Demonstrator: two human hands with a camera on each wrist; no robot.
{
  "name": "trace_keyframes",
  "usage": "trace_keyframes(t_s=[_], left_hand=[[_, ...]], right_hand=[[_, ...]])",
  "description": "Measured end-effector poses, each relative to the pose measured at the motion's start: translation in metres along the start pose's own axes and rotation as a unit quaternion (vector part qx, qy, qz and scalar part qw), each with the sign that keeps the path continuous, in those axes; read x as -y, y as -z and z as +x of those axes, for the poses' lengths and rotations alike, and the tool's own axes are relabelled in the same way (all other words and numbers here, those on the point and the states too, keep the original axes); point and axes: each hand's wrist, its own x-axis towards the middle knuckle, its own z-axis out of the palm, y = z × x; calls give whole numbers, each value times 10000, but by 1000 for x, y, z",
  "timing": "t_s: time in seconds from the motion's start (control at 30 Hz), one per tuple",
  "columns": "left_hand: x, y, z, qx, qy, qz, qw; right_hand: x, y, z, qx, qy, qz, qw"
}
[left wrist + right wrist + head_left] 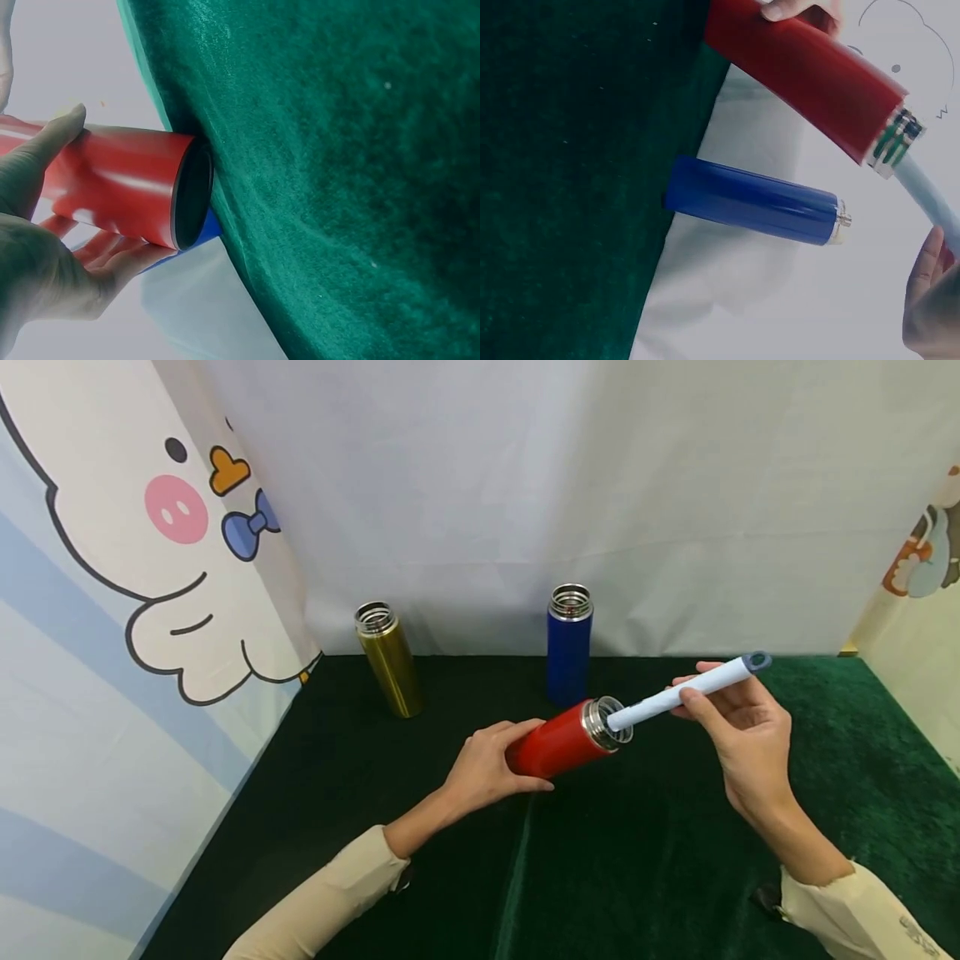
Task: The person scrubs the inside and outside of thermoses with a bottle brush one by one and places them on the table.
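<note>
A red bottle (558,743) with a bare steel neck is tilted to the right, its mouth open. My left hand (487,766) grips its lower body, thumb on one side and fingers on the other. In the left wrist view the dark base of the red bottle (193,193) shows past the fingers. My right hand (738,735) pinches a light-blue stick-like handle (686,693) with a dark looped end. The far end of this handle goes into the mouth of the red bottle, where whatever it carries is hidden.
A gold bottle (393,668) stands uncapped at the back left. Behind the red bottle stands a blue bottle (568,647), also uncapped. Dark green cloth (600,877) covers the table, and a white curtain (480,485) hangs along its back edge.
</note>
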Motion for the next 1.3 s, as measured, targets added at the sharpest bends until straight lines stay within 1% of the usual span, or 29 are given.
trace_keyframes(t_s=[0.07, 0.17, 0.27, 0.37, 0.43, 0.53, 0.6, 0.63, 0.7, 0.77, 0.87, 0.93, 0.97, 1.03, 1.1, 1.13, 1.2, 1.27, 1.3], left_hand=[[0, 0, 0, -2, -6, 19, 10000], [0, 0, 0, 6, -23, 19, 10000], [-1, 1, 0, -17, -45, 1, 10000], [-1, 1, 0, -41, -50, -20, 10000], [-1, 2, 0, -39, -49, -19, 10000], [-1, 2, 0, -50, -48, -8, 10000], [-1, 2, 0, -34, -43, 0, 10000], [-1, 2, 0, -29, -40, -5, 10000], [-1, 2, 0, -14, -39, -11, 10000], [-1, 2, 0, 11, -35, -12, 10000], [-1, 2, 0, 49, -36, -11, 10000], [0, 2, 1, 85, -33, -10, 10000], [0, 2, 1, 101, -30, -18, 9999], [1, 2, 1, 122, -28, -42, 9999], [1, 2, 1, 113, -24, -77, 9999], [1, 2, 0, 109, -19, -96, 9999], [2, 2, 0, 99, 1, -139, 9999], [3, 2, -1, 93, -3, -139, 9999], [3, 2, -1, 104, -2, -132, 9999]], right_hand=[[-2, 0, -2, 4, -16, 21, 10000], [-6, 0, -6, 409, -141, -229, 9988], [-7, -1, -10, 875, -273, -559, 9942], [-6, -2, -10, 1048, -293, -598, 9923], [-3, -2, -8, 980, -191, -460, 9939], [1, -3, -4, 560, 55, -53, 9984], [1, -3, -2, 286, 213, 131, 9993], [0, -4, -2, 231, 273, 165, 9992], [-3, -4, -4, 365, 355, 197, 9985], [-7, -5, -7, 651, 305, -151, 9973], [-10, -6, -12, 1080, 217, -800, 9907], [-10, -7, -13, 1195, 191, -1129, 9862], [-9, -8, -13, 1222, 246, -1080, 9863], [-7, -8, -10, 1122, 380, -840, 9894], [-4, -9, -6, 804, 624, -338, 9942], [-2, -9, -3, 562, 763, -69, 9955], [1, -8, 1, -32, 1003, 374, 9942], [2, -8, 3, -558, 1160, 598, 9899], [1, -7, 3, -736, 1197, 667, 9878]])
